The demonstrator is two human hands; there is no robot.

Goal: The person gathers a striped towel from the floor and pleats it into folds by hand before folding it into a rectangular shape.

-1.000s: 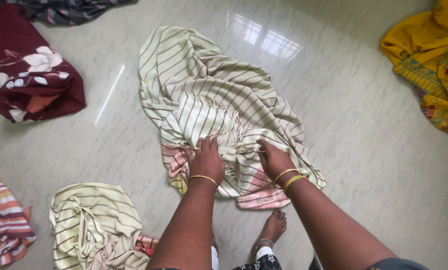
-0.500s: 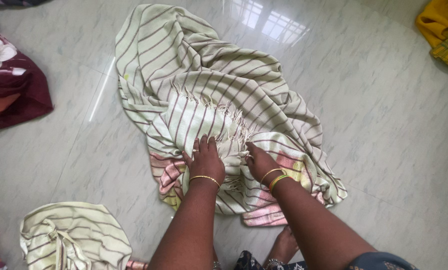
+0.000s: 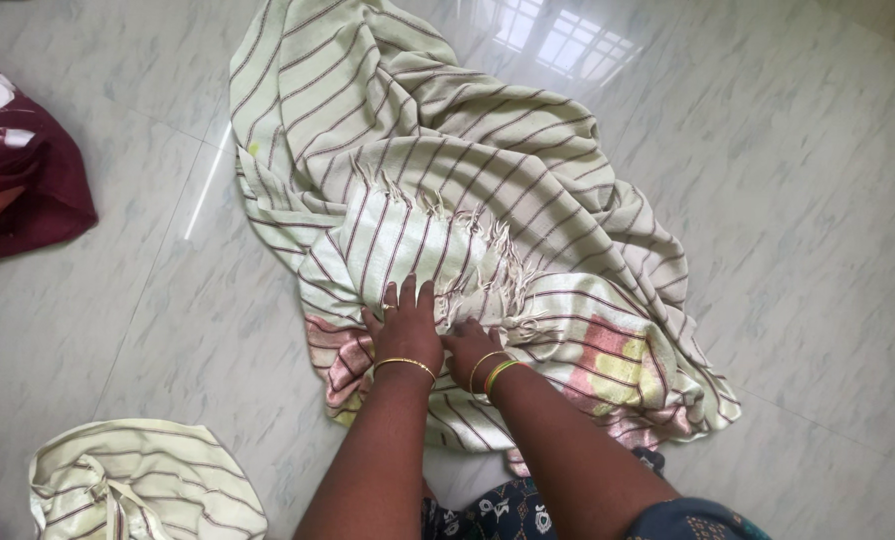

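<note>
Now both hands (image 3: 437, 335) sit closer together on the striped cloth (image 3: 447, 190) (fringed edge).

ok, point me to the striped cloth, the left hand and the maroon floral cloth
striped cloth (image 3: 487, 150), head view, on a bare fold in its upper middle.
left hand (image 3: 407, 330), head view, on the back of the hand.
maroon floral cloth (image 3: 27, 180), head view, on its dark red body at the left edge.

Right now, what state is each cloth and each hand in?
Striped cloth: spread on the floor, rumpled, fringed edge folded over.
Left hand: flat, pressing the striped cloth.
Right hand: on the cloth at the fringe.
Maroon cloth: heaped.
Small striped cloth: bunched.
</note>
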